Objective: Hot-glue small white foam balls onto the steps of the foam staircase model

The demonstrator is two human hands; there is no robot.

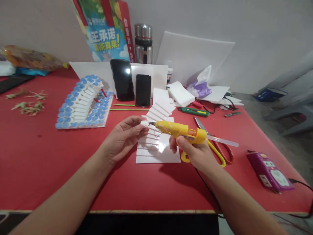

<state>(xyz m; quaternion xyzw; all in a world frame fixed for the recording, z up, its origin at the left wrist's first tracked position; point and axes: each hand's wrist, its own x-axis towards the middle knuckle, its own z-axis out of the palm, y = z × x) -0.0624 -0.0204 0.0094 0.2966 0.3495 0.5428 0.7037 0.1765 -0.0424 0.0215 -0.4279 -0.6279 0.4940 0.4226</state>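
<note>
My right hand [195, 151] grips a yellow hot glue gun [172, 128], with a clear glue stick [223, 141] jutting from its back. The nozzle points left and meets a small white piece [144, 123] that my left hand [126, 135] pinches between thumb and fingers; whether they touch is unclear. Beneath the gun lies a white foam board [168, 156] bearing a curved flight of white steps [148, 146]. A similar staircase model [81, 102] covered in blue round pieces stands to the left.
Red-handled scissors [226, 151], a green cutter [194, 111] and a purple power socket [270, 171] sit on the right. Two phones [122, 80] lean at the back by a steel flask [143, 42]. Green sticks [127, 110] lie mid-table. The glue gun's cord [207, 187] runs over the front edge.
</note>
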